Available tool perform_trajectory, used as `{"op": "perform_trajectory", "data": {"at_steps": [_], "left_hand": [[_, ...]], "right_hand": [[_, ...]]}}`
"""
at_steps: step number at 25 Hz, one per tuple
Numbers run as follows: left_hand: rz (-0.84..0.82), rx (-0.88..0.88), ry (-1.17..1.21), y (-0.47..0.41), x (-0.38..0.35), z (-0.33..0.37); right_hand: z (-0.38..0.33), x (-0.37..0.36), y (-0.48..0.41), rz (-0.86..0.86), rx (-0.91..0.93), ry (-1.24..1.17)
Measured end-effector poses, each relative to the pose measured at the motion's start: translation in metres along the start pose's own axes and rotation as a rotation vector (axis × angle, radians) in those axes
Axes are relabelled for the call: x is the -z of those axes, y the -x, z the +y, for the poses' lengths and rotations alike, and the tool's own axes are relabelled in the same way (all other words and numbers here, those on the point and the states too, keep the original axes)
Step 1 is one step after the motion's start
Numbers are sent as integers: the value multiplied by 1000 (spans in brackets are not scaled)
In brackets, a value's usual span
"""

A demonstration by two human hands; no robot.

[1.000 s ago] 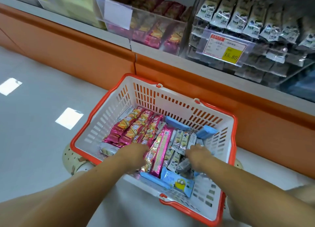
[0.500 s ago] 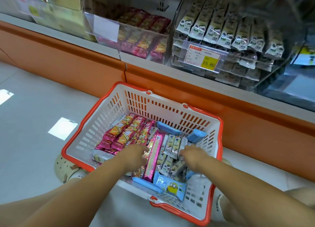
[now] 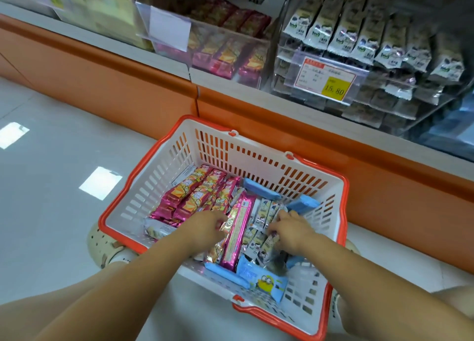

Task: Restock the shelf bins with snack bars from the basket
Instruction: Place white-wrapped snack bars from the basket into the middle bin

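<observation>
Shop aisle, grey floor (image 3: 46, 212), orange-based shelf with clear bins (image 3: 230, 45) above. White basket (image 3: 256, 161) below holds snack bars (image 3: 195, 194). Left hand (image 3: 205, 228) curled on pink bars; right hand (image 3: 292, 230) curled among cream bars; firm grasp cannot tell.

One basket (image 3: 259, 158), two hands in it: left hand (image 3: 202, 228), right hand (image 3: 292, 229). Inside: at least four blue packs (image 3: 260, 190), roughly seven pink-and-orange bars (image 3: 195, 194), one long pink bar (image 3: 237, 234); small white-and-grey packs (image 3: 263, 212) too overlapped to count. On the shelf: two clear bins (image 3: 205, 43), one yellow price tag (image 3: 333, 84).
</observation>
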State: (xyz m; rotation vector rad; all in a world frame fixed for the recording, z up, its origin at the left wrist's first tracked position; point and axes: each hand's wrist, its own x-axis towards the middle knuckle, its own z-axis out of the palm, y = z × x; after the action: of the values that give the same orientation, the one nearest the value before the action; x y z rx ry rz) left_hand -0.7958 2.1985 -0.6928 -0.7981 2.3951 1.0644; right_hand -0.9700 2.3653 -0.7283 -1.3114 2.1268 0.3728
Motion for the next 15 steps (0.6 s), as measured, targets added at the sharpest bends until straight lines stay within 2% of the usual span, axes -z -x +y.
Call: {"op": "perform_trajectory", "data": {"at_steps": [4,8,10,13,15], "left_hand": [[-115,-30,205,2,-2,26],[-225,-46,508,8,7,53],[-202,-83,657,12,16,65],[-125,-151,794,17,40,86],[-66,-223,813,19,59,109]], "right_hand": [[11,40,30,55,73,-603],[20,74,64,126,89,-1031],[23,90,79,191,85,-1237],[28,114,98,357,58,-1701],[28,133,112,448,122,-1853]]}}
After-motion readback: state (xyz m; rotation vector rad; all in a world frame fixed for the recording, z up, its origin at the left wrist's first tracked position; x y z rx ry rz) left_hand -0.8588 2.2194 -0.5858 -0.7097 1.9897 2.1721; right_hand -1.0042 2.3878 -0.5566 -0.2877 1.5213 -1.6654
